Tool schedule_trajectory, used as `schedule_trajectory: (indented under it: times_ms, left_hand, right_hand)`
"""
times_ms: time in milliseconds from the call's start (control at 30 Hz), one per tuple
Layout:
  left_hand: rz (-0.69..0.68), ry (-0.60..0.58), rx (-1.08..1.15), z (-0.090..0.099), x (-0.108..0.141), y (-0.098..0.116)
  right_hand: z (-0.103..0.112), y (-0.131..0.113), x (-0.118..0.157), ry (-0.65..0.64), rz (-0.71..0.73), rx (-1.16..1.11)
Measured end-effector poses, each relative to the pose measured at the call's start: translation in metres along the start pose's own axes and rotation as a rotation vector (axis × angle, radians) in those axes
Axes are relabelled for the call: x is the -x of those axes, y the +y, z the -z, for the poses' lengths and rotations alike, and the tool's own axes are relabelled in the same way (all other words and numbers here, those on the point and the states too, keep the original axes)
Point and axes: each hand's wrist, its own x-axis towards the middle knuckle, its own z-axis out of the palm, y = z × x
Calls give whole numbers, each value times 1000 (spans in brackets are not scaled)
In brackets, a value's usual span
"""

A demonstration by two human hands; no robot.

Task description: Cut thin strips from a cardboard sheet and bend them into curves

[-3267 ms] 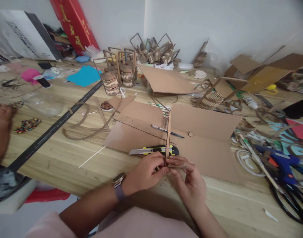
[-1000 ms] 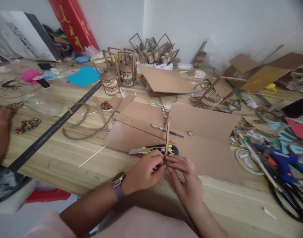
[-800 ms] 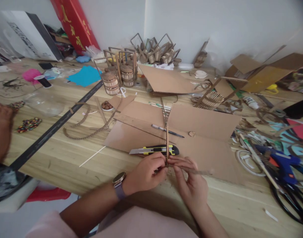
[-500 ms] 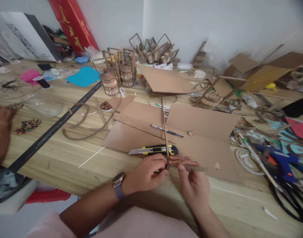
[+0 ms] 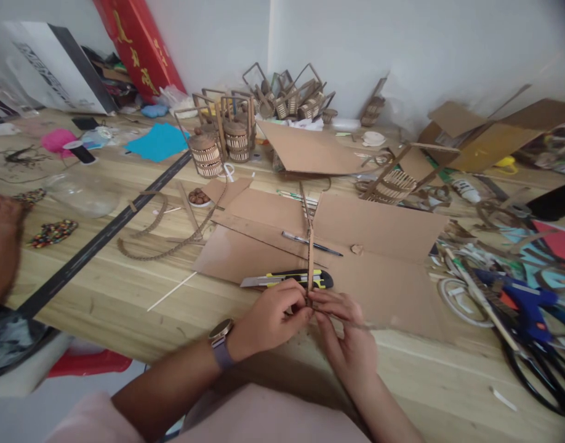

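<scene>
My left hand (image 5: 276, 317), wearing a watch at the wrist, pinches the near end of a narrow cardboard strip (image 5: 311, 255). From my fingers the strip runs away over the cardboard sheets. My right hand (image 5: 349, 341) is closed at the same end, its fingertips meeting those of the left. The exact grip between the fingertips is too small to make out. Just beyond my hands lies a yellow and black utility knife (image 5: 268, 279), blade to the left, partly under the strip. A pen (image 5: 326, 247) lies behind it on the cardboard (image 5: 375, 271).
Small handled baskets (image 5: 206, 154) stand at the back, beside a bowl of nuts (image 5: 199, 197). A blue glue gun (image 5: 517, 295) and black-handled scissors (image 5: 541, 375) lie at right among scraps. Another person's arm (image 5: 3, 252) rests at the left edge, near a bead string (image 5: 54, 234).
My right hand has moved left and its fingers have drawn in against the left hand's fingertips. The strip's near part has turned, showing more of its flat side.
</scene>
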Motion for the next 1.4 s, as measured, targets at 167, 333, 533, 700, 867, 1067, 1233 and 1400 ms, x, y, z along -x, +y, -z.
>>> schedule_trajectory:
  times_ms: [167, 333, 533, 700, 867, 1067, 1233, 1400]
  left_hand:
    - [-5, -38, -23, 0, 2, 1]
    - [-17, -70, -36, 1, 2, 2]
    - [-88, -119, -41, 1, 1, 1]
    - [56, -68, 22, 3, 1, 2]
    - [43, -55, -38, 2, 0, 2]
    - [4, -43, -77, -1, 2, 1]
    - [-25, -70, -73, 0, 3, 2]
    - [-80, -117, -74, 1, 2, 3]
  right_hand:
    - [3, -1, -2, -6, -26, 54]
    - [5, -2, -2, 24, -94, 19]
    - [5, -3, 2, 60, -236, -77]
    - [3, -4, 3, 52, -108, -65]
    - [1, -3, 0, 3, -49, -69]
    - [0, -2, -4, -10, 5, 27]
    - [2, -2, -2, 5, -55, 10]
    - [3, -1, 2, 33, -199, -52]
